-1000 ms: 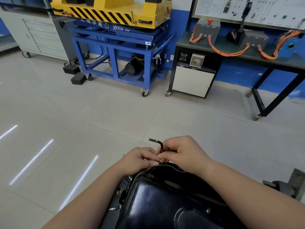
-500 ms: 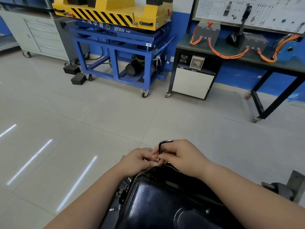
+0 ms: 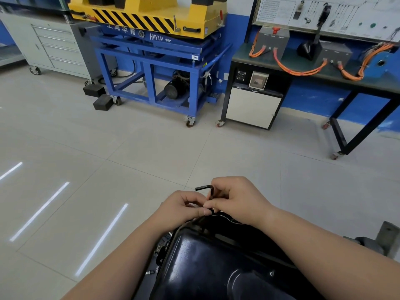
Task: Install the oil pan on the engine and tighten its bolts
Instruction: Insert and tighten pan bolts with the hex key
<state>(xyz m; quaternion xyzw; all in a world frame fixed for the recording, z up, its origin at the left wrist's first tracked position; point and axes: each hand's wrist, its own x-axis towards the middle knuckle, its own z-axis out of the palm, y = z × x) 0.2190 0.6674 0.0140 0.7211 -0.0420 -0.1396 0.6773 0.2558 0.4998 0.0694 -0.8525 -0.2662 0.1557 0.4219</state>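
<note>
Floor (image 3: pixel 129 148): pale tiles run wide and bare from the oil pan's far edge to the equipment along the back wall, with streaks of reflected light at the left.
Blue cart (image 3: pixel 151 68): on castors at the back, carrying a yellow, black-striped top, well apart from the hands.
Worktop (image 3: pixel 244 55): dark bench at the back right with grey boxes and orange cables; its black legs reach onto the floor at the right.
Drawer cabinet (image 3: pixel 56 46): grey, on wheels, far left against the wall.
Oil pan (image 3: pixel 216 267): glossy black, bottom up, filling the lower middle of the view; its far rim curves just under the hands.
Engine (image 3: pixel 161 250): only small parts show beside the pan's left edge.
Right hand (image 3: pixel 240 200): over the pan's far rim, fingers curled, pinching the upright shaft of the hex key.
Left hand (image 3: pixel 181 210): touching the right, fingers curled, thumb and forefinger pinching at the key's foot by the rim; the bolt there is hidden.
Hex key (image 3: pixel 205 188): black, L-shaped, long arm upright between the hands, short arm pointing left above them.
</note>
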